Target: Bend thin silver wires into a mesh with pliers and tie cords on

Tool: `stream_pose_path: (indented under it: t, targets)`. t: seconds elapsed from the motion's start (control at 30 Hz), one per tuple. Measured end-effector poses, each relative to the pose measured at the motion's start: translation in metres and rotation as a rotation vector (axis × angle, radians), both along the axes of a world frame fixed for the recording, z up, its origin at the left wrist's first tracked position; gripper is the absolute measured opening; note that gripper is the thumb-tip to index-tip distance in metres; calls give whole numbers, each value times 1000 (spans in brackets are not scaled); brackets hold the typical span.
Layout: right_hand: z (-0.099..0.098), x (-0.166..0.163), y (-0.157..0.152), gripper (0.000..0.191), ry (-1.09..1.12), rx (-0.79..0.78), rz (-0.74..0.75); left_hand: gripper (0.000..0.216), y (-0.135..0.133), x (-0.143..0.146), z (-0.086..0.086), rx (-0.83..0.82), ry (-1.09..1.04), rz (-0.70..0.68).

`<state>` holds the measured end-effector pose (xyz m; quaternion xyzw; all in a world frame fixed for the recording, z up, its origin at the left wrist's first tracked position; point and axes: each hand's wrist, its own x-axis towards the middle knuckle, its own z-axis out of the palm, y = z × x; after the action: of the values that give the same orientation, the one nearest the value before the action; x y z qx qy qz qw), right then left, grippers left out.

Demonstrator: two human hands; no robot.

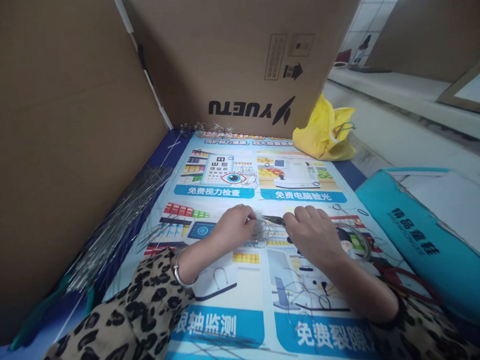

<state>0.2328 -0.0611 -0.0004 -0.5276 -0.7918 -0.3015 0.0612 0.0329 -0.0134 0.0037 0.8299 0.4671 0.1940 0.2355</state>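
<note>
Head cam: R hand [315, 232] (inside poster [249, 284] edges)

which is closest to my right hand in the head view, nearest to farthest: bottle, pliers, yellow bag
From the right hand:
1. pliers, held in it
2. yellow bag, beyond the hand
3. bottle, farther back, to the right

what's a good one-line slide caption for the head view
Left hand at a wire tangle, right hand holding dark pliers, above a printed poster
</note>
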Motion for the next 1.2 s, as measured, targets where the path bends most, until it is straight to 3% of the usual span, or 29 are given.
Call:
stream_pose_path:
  t: [1.2]
  targets:
    - [-1, -1, 1, 10, -51, 111, -9, 14, -6, 1, 4, 16, 44, 63]
